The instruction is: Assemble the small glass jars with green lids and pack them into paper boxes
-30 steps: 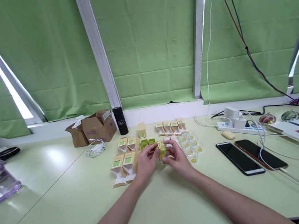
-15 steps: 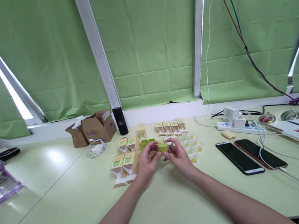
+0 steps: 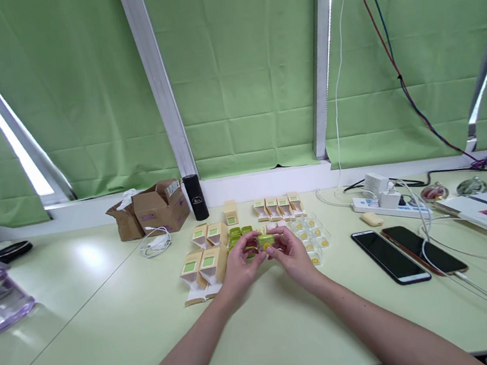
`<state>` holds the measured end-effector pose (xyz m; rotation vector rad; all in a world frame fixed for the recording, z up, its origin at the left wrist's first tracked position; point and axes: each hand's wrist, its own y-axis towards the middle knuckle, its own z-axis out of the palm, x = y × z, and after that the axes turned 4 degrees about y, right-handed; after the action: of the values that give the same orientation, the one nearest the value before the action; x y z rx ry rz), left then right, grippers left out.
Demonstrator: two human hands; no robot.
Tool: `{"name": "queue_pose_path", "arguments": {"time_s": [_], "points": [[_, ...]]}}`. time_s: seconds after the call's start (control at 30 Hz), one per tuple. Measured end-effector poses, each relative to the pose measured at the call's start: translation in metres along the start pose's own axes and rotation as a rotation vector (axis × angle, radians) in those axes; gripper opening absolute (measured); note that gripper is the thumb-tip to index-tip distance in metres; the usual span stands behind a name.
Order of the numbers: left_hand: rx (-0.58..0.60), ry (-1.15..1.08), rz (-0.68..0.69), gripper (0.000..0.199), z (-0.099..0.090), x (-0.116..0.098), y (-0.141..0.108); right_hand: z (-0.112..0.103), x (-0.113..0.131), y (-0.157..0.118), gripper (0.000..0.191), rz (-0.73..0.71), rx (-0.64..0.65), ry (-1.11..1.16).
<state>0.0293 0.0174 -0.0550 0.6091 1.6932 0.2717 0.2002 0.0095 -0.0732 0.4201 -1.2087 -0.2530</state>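
above the counter [image 3: 272, 334], left hand [image 3: 241, 262] and right hand [image 3: 296, 257] pinch a green container [image 3: 266, 240]; uneven grip could drop it.

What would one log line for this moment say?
left hand: holds green item | right hand: holds same | nearby: cream boxes, clear cases

The case [image 3: 266, 240] is green with a yellow spot, the cartons [image 3: 213, 259] tan with green squares, the clear cups [image 3: 305, 236] yellow-centred, the worktop [image 3: 110, 331] pale yellow-green, the curtains [image 3: 244, 86] plain green, and the flask [image 3: 196, 198] black with a white mark.
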Motion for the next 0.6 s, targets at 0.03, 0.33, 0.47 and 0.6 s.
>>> {"name": "queue_pose_path", "arguments": {"time_s": [0.03, 0.33, 0.47, 0.6], "points": [[-0.004, 0.001, 0.005, 0.049, 0.000, 0.000, 0.000, 0.000, 0.001, 0.001, 0.042, -0.006, -0.010, 0.001], [-0.058, 0.008, 0.057, 0.053, 0.000, 0.001, -0.001, -0.001, 0.006, 0.000, 0.047, 0.113, 0.010, 0.289], [-0.086, -0.037, 0.065, 0.045, 0.001, 0.000, -0.002, -0.006, -0.002, 0.001, 0.044, 0.174, -0.019, 0.456], [-0.109, -0.035, 0.047, 0.040, 0.001, -0.002, -0.002, -0.012, -0.009, 0.004, 0.036, 0.210, 0.020, 0.466]]}}
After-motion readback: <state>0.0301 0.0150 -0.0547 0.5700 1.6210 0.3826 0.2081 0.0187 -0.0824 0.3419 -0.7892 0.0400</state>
